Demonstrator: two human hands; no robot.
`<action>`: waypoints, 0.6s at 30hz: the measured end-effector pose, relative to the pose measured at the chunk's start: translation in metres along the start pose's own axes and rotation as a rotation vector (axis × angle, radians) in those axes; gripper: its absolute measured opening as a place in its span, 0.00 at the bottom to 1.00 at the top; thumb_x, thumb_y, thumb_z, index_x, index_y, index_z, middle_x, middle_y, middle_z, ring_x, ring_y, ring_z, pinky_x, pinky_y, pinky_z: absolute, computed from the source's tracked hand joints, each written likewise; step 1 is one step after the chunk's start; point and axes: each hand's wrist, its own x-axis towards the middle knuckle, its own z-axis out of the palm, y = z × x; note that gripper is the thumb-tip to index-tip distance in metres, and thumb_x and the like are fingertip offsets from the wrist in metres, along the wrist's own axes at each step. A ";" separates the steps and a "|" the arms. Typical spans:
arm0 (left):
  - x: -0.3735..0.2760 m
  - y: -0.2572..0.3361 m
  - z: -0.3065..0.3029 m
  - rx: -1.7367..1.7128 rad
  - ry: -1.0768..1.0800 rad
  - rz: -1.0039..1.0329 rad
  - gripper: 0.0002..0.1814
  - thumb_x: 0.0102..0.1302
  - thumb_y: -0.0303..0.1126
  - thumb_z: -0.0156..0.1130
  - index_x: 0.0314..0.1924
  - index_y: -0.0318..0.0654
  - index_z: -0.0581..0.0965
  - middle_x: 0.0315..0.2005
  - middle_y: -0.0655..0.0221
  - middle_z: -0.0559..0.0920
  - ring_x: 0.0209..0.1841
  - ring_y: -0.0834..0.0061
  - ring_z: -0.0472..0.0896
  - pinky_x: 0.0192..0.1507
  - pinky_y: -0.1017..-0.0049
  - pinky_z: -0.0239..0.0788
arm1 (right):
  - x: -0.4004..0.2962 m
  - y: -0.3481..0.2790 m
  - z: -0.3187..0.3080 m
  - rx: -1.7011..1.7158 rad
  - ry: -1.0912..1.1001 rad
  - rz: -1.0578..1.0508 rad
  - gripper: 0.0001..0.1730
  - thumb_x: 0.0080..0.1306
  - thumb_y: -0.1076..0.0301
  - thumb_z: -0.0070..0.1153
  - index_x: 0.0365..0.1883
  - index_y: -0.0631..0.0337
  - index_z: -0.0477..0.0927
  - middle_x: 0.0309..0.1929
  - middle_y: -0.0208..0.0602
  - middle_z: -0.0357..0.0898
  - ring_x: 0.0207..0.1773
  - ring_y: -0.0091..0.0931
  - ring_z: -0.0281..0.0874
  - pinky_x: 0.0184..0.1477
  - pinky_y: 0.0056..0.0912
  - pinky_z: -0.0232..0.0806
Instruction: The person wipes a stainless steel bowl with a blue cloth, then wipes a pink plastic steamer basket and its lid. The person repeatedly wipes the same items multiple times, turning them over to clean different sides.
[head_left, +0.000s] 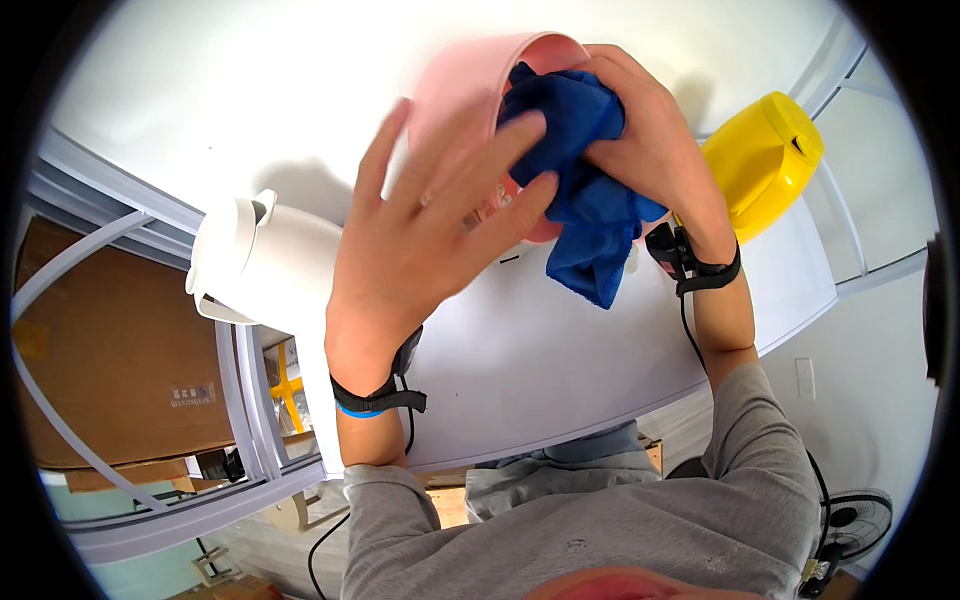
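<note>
A pink cylindrical vessel (457, 82) is tilted, its open mouth turned toward the right. My right hand (652, 135) grips a crumpled blue cloth (570, 120) at that mouth, and part of the cloth hangs below the hand. Over the vessel's near side spreads my left hand (427, 225), its fingers apart and blurred by motion, nothing visible held in it. Whether the left fingers touch the vessel I cannot tell. Behind them a pink patterned surface shows, mostly hidden.
On the white table (540, 360), a white thermal jug (292, 247) stands to the left and a yellow thermal jug (757, 165) to the right. A metal-framed shelf with a cardboard box (112, 352) is at the left. A fan (855, 521) stands at lower right.
</note>
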 end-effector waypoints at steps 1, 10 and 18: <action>-0.001 0.000 0.000 -0.057 -0.021 -0.084 0.40 0.44 0.28 0.86 0.62 0.56 0.84 0.75 0.71 0.73 0.72 0.56 0.78 0.64 0.55 0.82 | 0.001 -0.002 -0.001 0.002 -0.002 0.004 0.36 0.50 0.77 0.72 0.62 0.56 0.84 0.61 0.39 0.82 0.60 0.45 0.84 0.62 0.39 0.80; -0.009 0.002 -0.009 -0.576 -0.279 -0.515 0.85 0.30 0.36 0.96 0.88 0.56 0.52 0.88 0.52 0.41 0.82 0.43 0.65 0.61 0.52 0.87 | 0.000 -0.010 -0.002 0.005 0.036 -0.052 0.41 0.47 0.88 0.67 0.64 0.58 0.82 0.65 0.38 0.83 0.66 0.42 0.83 0.69 0.38 0.76; -0.016 -0.011 -0.017 -0.699 -0.198 -0.410 0.74 0.42 0.42 0.94 0.87 0.43 0.58 0.88 0.50 0.47 0.84 0.46 0.63 0.73 0.55 0.73 | 0.000 -0.012 -0.001 0.058 0.018 -0.095 0.38 0.48 0.85 0.68 0.62 0.59 0.82 0.64 0.37 0.82 0.64 0.42 0.83 0.66 0.36 0.77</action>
